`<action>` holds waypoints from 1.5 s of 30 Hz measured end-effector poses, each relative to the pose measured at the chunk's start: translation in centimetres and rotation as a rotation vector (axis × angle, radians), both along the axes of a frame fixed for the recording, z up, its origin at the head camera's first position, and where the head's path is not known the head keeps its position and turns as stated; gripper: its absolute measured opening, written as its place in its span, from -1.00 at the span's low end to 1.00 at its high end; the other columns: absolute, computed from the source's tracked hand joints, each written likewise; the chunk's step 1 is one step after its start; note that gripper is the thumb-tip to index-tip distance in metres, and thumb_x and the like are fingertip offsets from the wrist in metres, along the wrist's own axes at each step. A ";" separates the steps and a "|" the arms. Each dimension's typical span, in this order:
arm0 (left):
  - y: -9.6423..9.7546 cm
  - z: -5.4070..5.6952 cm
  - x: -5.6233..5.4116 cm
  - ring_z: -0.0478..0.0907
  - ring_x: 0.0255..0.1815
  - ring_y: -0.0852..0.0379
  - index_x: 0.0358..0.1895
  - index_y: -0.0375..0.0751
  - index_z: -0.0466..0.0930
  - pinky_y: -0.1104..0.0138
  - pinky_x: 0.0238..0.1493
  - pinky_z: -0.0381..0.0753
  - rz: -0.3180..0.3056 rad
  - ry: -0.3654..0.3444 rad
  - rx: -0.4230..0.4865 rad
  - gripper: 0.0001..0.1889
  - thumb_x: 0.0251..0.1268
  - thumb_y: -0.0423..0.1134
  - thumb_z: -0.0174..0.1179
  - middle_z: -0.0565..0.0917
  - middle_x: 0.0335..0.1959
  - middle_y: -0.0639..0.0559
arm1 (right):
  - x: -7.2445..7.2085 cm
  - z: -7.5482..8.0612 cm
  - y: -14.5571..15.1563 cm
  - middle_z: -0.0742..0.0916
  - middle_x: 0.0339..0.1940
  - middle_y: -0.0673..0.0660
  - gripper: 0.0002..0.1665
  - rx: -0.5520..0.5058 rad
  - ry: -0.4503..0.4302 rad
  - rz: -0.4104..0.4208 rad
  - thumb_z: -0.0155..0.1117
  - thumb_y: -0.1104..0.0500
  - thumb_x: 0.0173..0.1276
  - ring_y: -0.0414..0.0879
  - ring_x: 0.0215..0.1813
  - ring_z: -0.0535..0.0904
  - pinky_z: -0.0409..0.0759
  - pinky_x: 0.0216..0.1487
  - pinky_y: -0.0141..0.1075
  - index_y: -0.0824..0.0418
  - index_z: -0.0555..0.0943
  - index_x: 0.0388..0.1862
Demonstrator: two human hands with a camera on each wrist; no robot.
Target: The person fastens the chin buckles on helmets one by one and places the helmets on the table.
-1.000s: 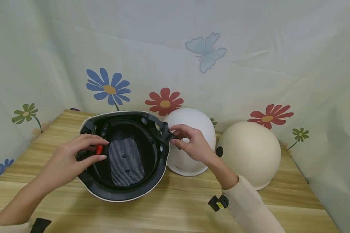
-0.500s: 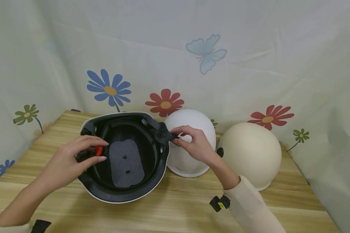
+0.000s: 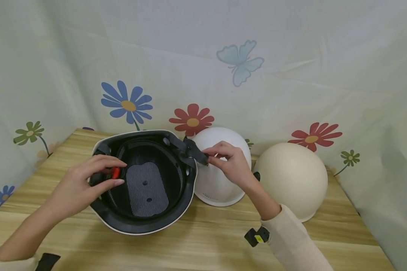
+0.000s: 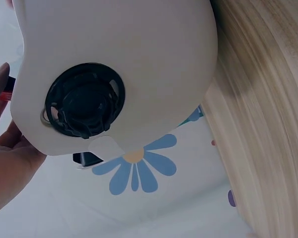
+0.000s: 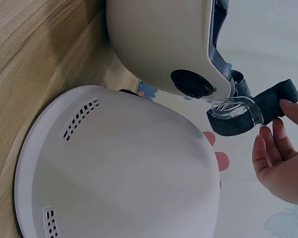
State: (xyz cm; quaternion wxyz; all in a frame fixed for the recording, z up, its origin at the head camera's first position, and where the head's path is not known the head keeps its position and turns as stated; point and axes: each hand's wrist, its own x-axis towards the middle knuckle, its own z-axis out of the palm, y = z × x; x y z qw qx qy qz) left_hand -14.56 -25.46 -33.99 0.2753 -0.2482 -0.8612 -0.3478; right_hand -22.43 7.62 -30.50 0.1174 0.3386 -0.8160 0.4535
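A pale helmet (image 3: 139, 229) lies upside down on the table, its black padded inside facing up. My left hand (image 3: 84, 180) is at its left rim, thumb and fingers holding a black buckle with a red part (image 3: 115, 172). Over the right rim, my right hand (image 3: 233, 163) pinches the end of a black chin strap (image 3: 197, 153) between thumb and fingertips. The right wrist view shows this strap looped through a clear plastic slider (image 5: 237, 110). A round dark dial (image 4: 85, 100) sits on the helmet's outer side in the left wrist view.
A white helmet (image 3: 220, 188) with small vent slots stands dome up, right beside the upturned one and under my right hand. Farther right is a cream helmet (image 3: 293, 180), also dome up. A flower-printed curtain (image 3: 291, 75) hangs behind the wooden table (image 3: 203, 244).
My right hand has shifted slightly to the right, and the bunched strap is now drawn out straighter from the rim. My left hand stays on the buckle.
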 end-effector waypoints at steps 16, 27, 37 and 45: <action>0.5 0.3 -0.3 0.44 -0.28 0.34 -0.12 -0.05 0.62 0.63 -0.22 0.37 -0.031 0.020 0.005 -0.53 -0.23 -0.44 0.44 0.56 -0.16 0.17 | 0.2 -0.2 0.3 0.67 -0.40 0.19 -0.79 -0.125 -0.169 0.043 0.16 0.46 0.21 -0.02 -0.41 0.51 0.49 -0.37 -0.17 0.40 0.65 -0.20; 0.3 1.3 -0.2 0.44 -0.28 0.36 -0.09 -0.04 0.61 0.67 -0.21 0.38 -0.006 0.020 -0.006 -0.51 -0.23 -0.47 0.43 0.55 -0.20 0.19 | 0.3 2.0 1.1 0.66 -0.44 0.24 -0.77 -0.275 -0.199 0.096 0.14 0.45 0.22 0.12 -0.40 0.57 0.58 -0.27 -0.23 0.50 0.57 -0.12; 0.1 1.6 -0.2 0.46 -0.36 0.33 -0.10 -0.05 0.62 0.66 -0.27 0.40 0.012 0.024 -0.019 -0.52 -0.23 -0.45 0.43 0.56 -0.23 0.16 | 0.1 2.3 1.2 0.65 -0.36 0.21 -0.76 -0.231 -0.232 0.006 0.28 0.40 0.15 0.16 -0.32 0.56 0.57 -0.23 -0.31 0.43 0.57 -0.17; 0.4 0.4 -0.6 0.50 -0.40 0.24 -0.12 -0.11 0.62 0.62 -0.32 0.41 -0.009 0.026 -0.032 -0.54 -0.24 -0.43 0.45 0.58 -0.23 0.12 | 0.1 1.6 0.8 0.64 -0.28 0.18 -0.79 -0.088 -0.236 -0.014 0.29 0.37 0.16 0.09 -0.34 0.57 0.55 -0.27 -0.33 0.38 0.59 -0.19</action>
